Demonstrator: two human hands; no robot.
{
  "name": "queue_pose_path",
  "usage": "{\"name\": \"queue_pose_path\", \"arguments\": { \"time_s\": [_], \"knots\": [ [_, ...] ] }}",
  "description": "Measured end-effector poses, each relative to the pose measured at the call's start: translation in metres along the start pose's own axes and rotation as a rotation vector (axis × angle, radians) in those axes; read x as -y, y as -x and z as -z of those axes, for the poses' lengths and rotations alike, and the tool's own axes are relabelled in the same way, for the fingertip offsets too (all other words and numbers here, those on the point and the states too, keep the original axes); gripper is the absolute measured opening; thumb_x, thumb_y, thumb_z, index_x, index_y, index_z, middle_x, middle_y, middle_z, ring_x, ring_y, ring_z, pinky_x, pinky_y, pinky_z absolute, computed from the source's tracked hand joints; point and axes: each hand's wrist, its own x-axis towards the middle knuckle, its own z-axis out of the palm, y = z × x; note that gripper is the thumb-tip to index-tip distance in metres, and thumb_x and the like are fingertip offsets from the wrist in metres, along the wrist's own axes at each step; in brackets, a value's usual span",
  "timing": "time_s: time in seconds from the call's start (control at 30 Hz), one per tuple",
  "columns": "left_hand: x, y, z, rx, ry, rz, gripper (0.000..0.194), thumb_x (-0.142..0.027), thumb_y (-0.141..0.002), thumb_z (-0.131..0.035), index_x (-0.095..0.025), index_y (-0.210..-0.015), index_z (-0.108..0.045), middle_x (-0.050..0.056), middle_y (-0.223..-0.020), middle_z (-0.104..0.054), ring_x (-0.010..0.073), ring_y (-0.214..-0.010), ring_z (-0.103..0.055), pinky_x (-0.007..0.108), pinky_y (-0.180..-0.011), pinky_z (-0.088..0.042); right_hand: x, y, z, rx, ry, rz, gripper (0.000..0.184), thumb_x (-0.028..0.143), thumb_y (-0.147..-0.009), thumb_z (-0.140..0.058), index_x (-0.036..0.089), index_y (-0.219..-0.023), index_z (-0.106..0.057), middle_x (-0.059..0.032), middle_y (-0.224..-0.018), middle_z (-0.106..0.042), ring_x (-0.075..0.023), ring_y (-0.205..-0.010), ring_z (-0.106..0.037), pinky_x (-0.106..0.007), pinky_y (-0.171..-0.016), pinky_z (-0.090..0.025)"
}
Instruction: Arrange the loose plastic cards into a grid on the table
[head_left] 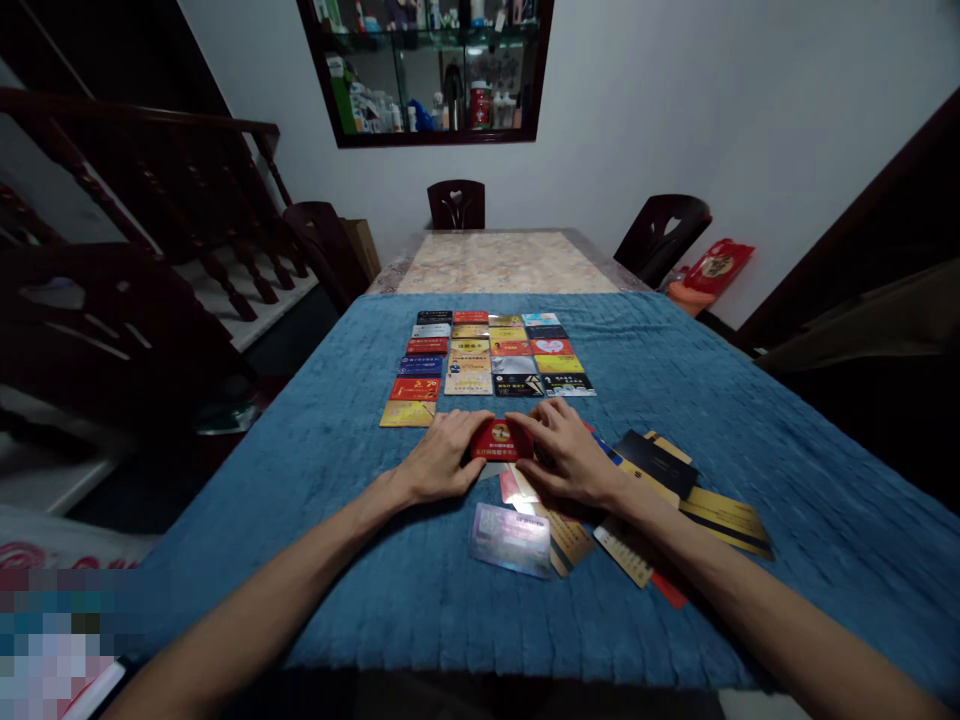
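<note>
A red card [501, 440] with a gold emblem is held by its two side edges between my hands. My left hand [446, 455] grips its left edge with fingers and thumb, and my right hand [566, 452] grips the right edge. Beyond them, several cards lie in neat columns, among them a gold card [407, 414] at the near left and a black VIP card [517, 385]. A loose pile lies under and beside my right hand, with a black card [658, 465], a gold striped card [726, 520] and a silvery purple card [511, 540].
A blue cloth [315, 560] covers the near part of the table, and the far part has a patterned cover [495, 262]. Dark wooden chairs [456, 205] stand around it. On the right is a red bag [720, 265]; a stair railing [150, 120] runs along the left.
</note>
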Motion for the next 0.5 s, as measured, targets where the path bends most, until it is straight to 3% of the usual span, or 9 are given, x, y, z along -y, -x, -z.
{"name": "queue_pose_path", "arguments": {
  "time_s": [0.3,0.5],
  "knots": [
    [-0.0035,0.0005,0.0034,0.026,-0.025,-0.004,0.049,-0.022,-0.084,-0.056,-0.012,-0.132,-0.048,0.016,-0.118,-0.064,0.0289,-0.103,-0.057,0.048,-0.093,-0.047,-0.0015,0.0006,0.0046,0.027,-0.02,0.025,0.055,0.03,-0.091,-0.06,0.021,-0.143,-0.048,-0.0136,-0.109,-0.057,-0.0294,-0.1,-0.046,-0.047,-0.083,-0.045],
    [-0.0026,-0.0005,0.005,0.045,-0.058,-0.014,0.051,-0.023,-0.083,-0.058,-0.014,-0.133,-0.047,0.014,-0.112,-0.062,0.0283,-0.1,-0.055,0.047,-0.091,-0.047,-0.0028,-0.0001,0.0061,0.045,0.048,0.057,0.053,0.039,-0.094,-0.057,0.016,-0.141,-0.05,-0.0151,-0.11,-0.06,-0.0302,-0.101,-0.047,-0.048,-0.085,-0.044]
  ]
}}
